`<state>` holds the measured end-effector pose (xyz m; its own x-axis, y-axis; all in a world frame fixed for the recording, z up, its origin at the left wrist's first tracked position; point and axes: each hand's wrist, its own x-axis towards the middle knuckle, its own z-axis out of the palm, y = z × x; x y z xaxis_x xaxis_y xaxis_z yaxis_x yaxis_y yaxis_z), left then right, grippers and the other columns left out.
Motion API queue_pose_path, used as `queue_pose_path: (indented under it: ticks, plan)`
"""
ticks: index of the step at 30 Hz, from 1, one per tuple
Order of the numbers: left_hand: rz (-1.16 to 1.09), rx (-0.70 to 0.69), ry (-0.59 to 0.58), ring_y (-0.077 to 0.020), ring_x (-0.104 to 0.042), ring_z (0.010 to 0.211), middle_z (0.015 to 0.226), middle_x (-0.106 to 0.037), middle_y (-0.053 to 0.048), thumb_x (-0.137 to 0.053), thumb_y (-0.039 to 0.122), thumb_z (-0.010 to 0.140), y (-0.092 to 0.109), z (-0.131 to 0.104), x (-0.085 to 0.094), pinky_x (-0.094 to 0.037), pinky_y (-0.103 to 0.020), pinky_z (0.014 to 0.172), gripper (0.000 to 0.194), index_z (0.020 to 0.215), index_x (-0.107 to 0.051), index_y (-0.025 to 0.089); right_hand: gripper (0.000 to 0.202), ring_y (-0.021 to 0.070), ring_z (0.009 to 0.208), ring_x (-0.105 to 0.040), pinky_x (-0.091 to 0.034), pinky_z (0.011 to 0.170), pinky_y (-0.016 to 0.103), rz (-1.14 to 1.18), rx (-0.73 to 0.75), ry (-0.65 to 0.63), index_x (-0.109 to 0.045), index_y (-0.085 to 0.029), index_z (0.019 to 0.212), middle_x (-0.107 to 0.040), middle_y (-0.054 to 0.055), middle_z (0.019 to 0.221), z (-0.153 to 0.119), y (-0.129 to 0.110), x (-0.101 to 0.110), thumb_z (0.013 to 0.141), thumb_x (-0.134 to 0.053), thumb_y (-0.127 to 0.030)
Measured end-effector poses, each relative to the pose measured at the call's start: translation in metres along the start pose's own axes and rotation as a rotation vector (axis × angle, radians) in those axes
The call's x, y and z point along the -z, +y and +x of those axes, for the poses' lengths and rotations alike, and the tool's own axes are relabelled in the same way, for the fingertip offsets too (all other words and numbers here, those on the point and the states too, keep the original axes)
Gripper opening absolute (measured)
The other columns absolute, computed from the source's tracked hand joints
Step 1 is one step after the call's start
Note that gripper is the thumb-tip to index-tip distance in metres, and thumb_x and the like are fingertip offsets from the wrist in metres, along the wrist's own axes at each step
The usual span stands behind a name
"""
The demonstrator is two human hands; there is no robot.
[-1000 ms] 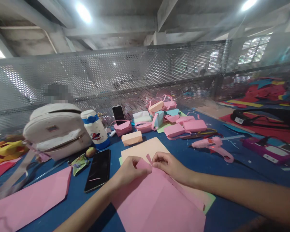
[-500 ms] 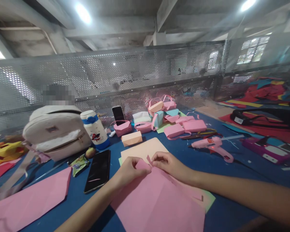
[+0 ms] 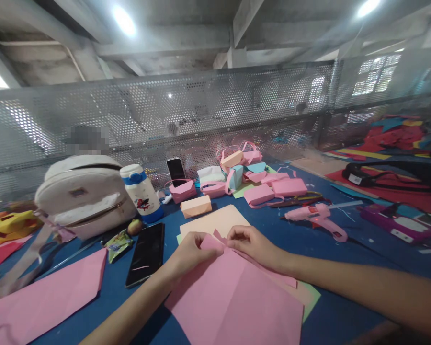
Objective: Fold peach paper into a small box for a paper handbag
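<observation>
A large creased sheet of pink paper (image 3: 237,297) lies in front of me, its far end raised between my hands. My left hand (image 3: 197,249) pinches that far edge between thumb and fingers. Close beside it, my right hand (image 3: 246,242) is closed on a narrow pink paper strip (image 3: 285,278) that runs along the sheet's right edge. The strip's short end sticks up between the two hands. How far strip and sheet are joined is hidden by my fingers. Beneath lie a peach sheet (image 3: 215,220) and a green sheet (image 3: 311,299).
Left are a black phone (image 3: 145,256), a snack wrapper (image 3: 118,245), a bottle (image 3: 141,194), a white backpack (image 3: 86,196) and folded pink paper (image 3: 46,297). Right lies a pink glue gun (image 3: 318,219) with a lit red light. Several small paper bags (image 3: 258,194) stand behind, before a perforated metal screen (image 3: 201,105).
The strip's raised end has shifted slightly left, and its long tail has drawn up closer to my right hand. Both hands keep their pinch, nearly in place.
</observation>
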<state>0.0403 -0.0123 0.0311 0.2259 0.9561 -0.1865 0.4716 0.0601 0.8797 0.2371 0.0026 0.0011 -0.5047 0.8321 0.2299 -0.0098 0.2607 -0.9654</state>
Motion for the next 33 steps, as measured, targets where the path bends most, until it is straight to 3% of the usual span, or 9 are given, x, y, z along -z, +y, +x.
queue_pose_path:
  ticks: [9, 17, 19, 21, 24, 28, 30, 33]
  plan:
    - [-0.072, 0.032, -0.015, -0.0108, -0.049, 0.052, 0.06, -0.059, 0.0, -0.074, 0.04, 0.064, 0.002, -0.003, 0.001, -0.035, -0.022, 0.05, 0.029, 0.068, -0.066, 0.012, 0.036, 0.014, 0.07, -0.048, -0.036, 0.066, 0.026, 0.054, 0.035, -0.005, -0.057, -0.016, 0.075, -0.053, -0.001, 0.074, 0.001, 0.0, 0.0, 0.083, -0.067, -0.049]
    - [-0.122, 0.044, -0.016, -0.0135, -0.055, 0.056, 0.064, -0.064, -0.002, -0.079, 0.043, 0.061, -0.002, -0.001, 0.002, -0.039, -0.022, 0.051, 0.034, 0.069, -0.066, 0.012, 0.034, 0.0113, 0.06, -0.045, -0.036, 0.056, 0.023, 0.033, -0.016, 0.015, -0.058, -0.016, 0.082, -0.05, -0.002, 0.072, 0.001, 0.001, 0.007, 0.088, -0.062, -0.049]
    - [-0.164, 0.029, -0.018, -0.0132, -0.056, 0.056, 0.065, -0.065, -0.002, -0.079, 0.044, 0.062, -0.005, 0.001, 0.003, -0.04, -0.022, 0.053, 0.036, 0.072, -0.067, 0.012, 0.028, 0.0137, 0.068, -0.052, -0.041, 0.061, 0.025, -0.112, 0.019, 0.025, -0.063, -0.017, 0.091, -0.056, 0.002, 0.082, 0.003, 0.001, 0.013, 0.094, -0.054, -0.043]
    - [-0.185, 0.01, 0.003, -0.0131, -0.056, 0.056, 0.065, -0.064, -0.001, -0.079, 0.046, 0.063, -0.007, 0.003, 0.004, -0.04, -0.022, 0.053, 0.037, 0.074, -0.067, 0.012, 0.022, 0.0185, 0.088, -0.057, -0.045, 0.078, 0.031, -0.342, 0.136, 0.096, -0.066, -0.02, 0.101, -0.058, 0.006, 0.101, 0.006, -0.001, 0.021, 0.096, -0.05, -0.035]
    - [-0.15, -0.04, 0.091, -0.0146, -0.057, 0.058, 0.066, -0.065, -0.001, -0.079, 0.047, 0.064, -0.005, 0.003, 0.006, -0.041, -0.022, 0.054, 0.038, 0.075, -0.067, 0.013, 0.02, 0.0226, 0.108, -0.053, -0.041, 0.093, 0.036, -0.545, 0.256, 0.215, -0.064, -0.021, 0.108, -0.057, 0.008, 0.113, 0.012, -0.012, 0.033, 0.094, -0.05, -0.027]
    - [-0.178, -0.113, 0.28, -0.0194, -0.061, 0.07, 0.077, -0.068, -0.004, -0.074, 0.048, 0.07, 0.004, -0.01, 0.002, -0.045, -0.024, 0.059, 0.037, 0.081, -0.069, 0.013, 0.015, 0.0199, 0.089, -0.061, -0.043, 0.073, 0.028, -0.542, 0.117, -0.04, -0.064, -0.021, 0.098, -0.067, 0.003, 0.099, 0.011, -0.032, 0.041, 0.091, -0.056, -0.03]
    - [-0.189, -0.147, 0.358, -0.0215, -0.062, 0.078, 0.085, -0.07, -0.006, -0.071, 0.047, 0.073, 0.005, -0.02, -0.002, -0.047, -0.025, 0.063, 0.036, 0.088, -0.069, 0.014, 0.009, 0.0188, 0.081, -0.062, -0.041, 0.068, 0.026, -0.593, 0.051, -0.1, -0.067, -0.021, 0.091, -0.07, 0.001, 0.09, 0.004, -0.039, 0.042, 0.085, -0.062, -0.026]
    - [-0.137, -0.204, 0.349, -0.0216, -0.062, 0.082, 0.093, -0.069, -0.006, -0.069, 0.042, 0.075, 0.001, -0.036, -0.009, -0.046, -0.025, 0.066, 0.031, 0.091, -0.069, 0.015, 0.009, 0.0177, 0.074, -0.06, -0.039, 0.065, 0.025, -0.623, 0.015, -0.138, -0.07, -0.019, 0.083, -0.069, 0.0, 0.079, -0.009, -0.046, 0.044, 0.082, -0.061, -0.021]
